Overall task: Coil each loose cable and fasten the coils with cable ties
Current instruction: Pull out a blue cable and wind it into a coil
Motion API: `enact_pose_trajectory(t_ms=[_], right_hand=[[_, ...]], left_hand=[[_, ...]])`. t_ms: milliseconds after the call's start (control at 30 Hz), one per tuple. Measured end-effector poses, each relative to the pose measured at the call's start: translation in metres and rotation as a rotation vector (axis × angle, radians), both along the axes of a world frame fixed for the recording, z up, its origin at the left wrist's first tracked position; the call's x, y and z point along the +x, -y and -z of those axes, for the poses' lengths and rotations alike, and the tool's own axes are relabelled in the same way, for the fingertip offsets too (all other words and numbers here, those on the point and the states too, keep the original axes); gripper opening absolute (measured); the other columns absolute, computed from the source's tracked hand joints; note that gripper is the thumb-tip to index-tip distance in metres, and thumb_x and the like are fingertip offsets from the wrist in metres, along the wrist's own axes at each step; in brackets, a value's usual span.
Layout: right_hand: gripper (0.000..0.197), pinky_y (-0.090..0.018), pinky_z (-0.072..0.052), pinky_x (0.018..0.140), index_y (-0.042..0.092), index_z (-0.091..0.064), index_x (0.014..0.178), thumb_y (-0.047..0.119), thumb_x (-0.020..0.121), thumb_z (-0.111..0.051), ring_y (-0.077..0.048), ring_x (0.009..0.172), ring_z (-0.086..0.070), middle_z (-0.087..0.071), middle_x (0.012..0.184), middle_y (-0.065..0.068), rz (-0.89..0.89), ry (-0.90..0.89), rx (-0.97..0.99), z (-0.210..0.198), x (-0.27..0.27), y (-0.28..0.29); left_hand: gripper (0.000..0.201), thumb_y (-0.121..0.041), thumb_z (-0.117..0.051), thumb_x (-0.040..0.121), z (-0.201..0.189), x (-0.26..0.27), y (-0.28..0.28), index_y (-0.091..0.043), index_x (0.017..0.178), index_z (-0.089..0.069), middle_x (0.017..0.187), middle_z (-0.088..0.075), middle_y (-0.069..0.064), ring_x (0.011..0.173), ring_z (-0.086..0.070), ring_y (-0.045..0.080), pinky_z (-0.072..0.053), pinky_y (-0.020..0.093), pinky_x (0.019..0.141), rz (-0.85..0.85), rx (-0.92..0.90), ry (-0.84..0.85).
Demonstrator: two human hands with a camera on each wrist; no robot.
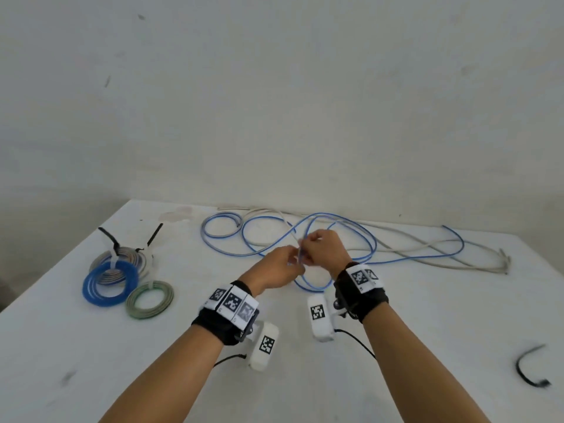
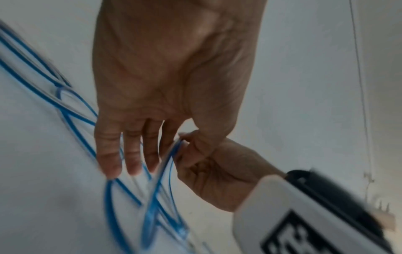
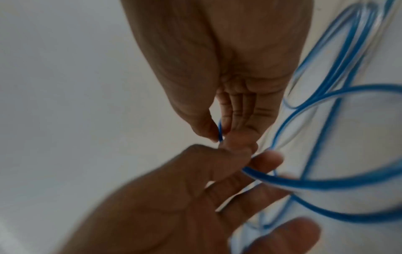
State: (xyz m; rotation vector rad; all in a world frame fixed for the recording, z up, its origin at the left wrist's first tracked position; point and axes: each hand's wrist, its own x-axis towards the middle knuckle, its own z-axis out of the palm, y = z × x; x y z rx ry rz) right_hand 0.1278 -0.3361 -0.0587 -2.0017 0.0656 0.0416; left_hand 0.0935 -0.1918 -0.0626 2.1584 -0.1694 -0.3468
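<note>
Left hand (image 1: 279, 267) and right hand (image 1: 325, 248) pinch blue cable (image 1: 360, 228).

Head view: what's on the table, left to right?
blue coil → green coil → left hand → right hand, both pinching the loose blue cable → grey cable end → black cable tie.

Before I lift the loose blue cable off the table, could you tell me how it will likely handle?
Probably floppy: the blue cable sprawls in loose loops. Likely light, since the left hand and right hand pinch it with fingertips. It may snag the grey cable it crosses.
</note>
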Motion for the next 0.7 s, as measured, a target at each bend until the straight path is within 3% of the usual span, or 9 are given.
enact_pose_trajectory(t_ms=[67,167,300,433,600,700], right_hand=[[0.021,-0.028,-0.057,0.055,0.003,-0.059,0.077,0.003,0.097,-0.058,-0.016,0.049,-0.062,-0.065,0.069,-0.015,0.009,0.005,0.388,-0.019,-0.004,-0.003],[0.015,-0.018,-0.043,0.048,0.005,-0.057,0.088,0.004,0.101,-0.052,-0.010,0.053,-0.058,-0.069,0.074,-0.008,0.039,0.055,0.763,-0.042,-0.006,-0.001],[0.016,-0.015,-0.036,0.042,0.010,-0.056,0.088,0.008,0.103,-0.051,-0.007,0.049,-0.052,-0.072,0.077,-0.005,0.163,0.002,1.115,-0.055,0.005,0.035],[0.010,-0.015,-0.046,0.047,0.007,-0.062,0.096,0.014,0.101,-0.058,-0.009,0.055,-0.061,-0.074,0.092,-0.007,0.228,-0.036,1.149,-0.054,0.007,0.075],[0.023,-0.018,-0.050,0.055,0.008,-0.068,0.107,0.028,0.103,-0.057,-0.012,0.071,-0.070,-0.078,0.099,-0.008,0.181,0.034,0.956,-0.046,-0.003,0.064],[0.014,-0.015,-0.048,0.050,0.007,-0.060,0.112,0.012,0.100,-0.053,-0.010,0.058,-0.066,-0.075,0.081,-0.003,0.189,-0.018,1.226,-0.045,0.002,0.068]], left_hand=[[0.031,-0.033,-0.067,0.087,-0.009,-0.001,0.001,-0.014,0.110,-0.060,0.101,-0.070,0.006,0.087,-0.066,0.020,-0.053,0.034,0.078,-0.062,-0.206,0.067],[0.008,-0.020,-0.062,0.097,-0.034,-0.003,-0.005,-0.013,0.093,-0.062,0.076,-0.059,0.003,0.059,-0.055,0.011,-0.053,0.031,0.065,-0.154,-0.369,0.162],[0.024,-0.019,-0.062,0.098,-0.058,0.004,-0.035,-0.018,0.074,-0.064,0.063,-0.046,0.001,0.051,-0.035,0.008,-0.031,0.021,0.047,-0.277,-0.449,0.381],[0.029,-0.017,-0.055,0.103,-0.069,0.019,-0.058,-0.015,0.074,-0.058,0.051,-0.025,-0.009,0.044,-0.017,0.007,-0.018,0.018,0.040,-0.397,-0.780,0.362],[0.025,-0.031,-0.046,0.106,-0.077,0.013,-0.054,-0.018,0.087,-0.055,0.055,-0.020,-0.011,0.048,-0.009,0.006,-0.013,0.016,0.038,-0.282,-1.128,0.302],[0.023,-0.035,-0.045,0.102,-0.086,0.003,-0.054,-0.018,0.093,-0.057,0.056,-0.021,-0.012,0.048,-0.008,0.006,-0.012,0.014,0.035,-0.175,-1.158,0.263]])
